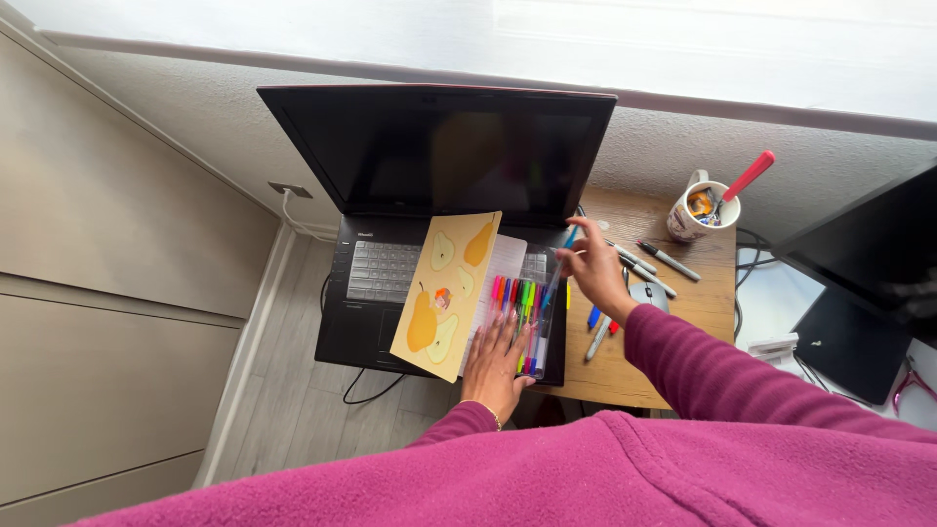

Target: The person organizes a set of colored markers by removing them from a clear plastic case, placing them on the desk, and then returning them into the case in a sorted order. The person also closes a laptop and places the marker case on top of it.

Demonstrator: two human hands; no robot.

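Observation:
An open notebook (447,293) with a yellow cover printed with pears lies on the keyboard of a black laptop (434,156). A clear case of several coloured pens (522,312) rests on its white page. My left hand (494,369) lies flat on the page beside the pen case, fingers spread. My right hand (592,268) hovers over the right edge of the laptop and pinches a blue pen (563,256), which is angled down toward the case.
Loose pens and markers (652,259) lie on the wooden desk (683,293) near a grey mouse (648,293). A white mug (695,213) holds a red-handled tool. A dark monitor (869,263) stands at the right. Cables hang toward the floor at the left.

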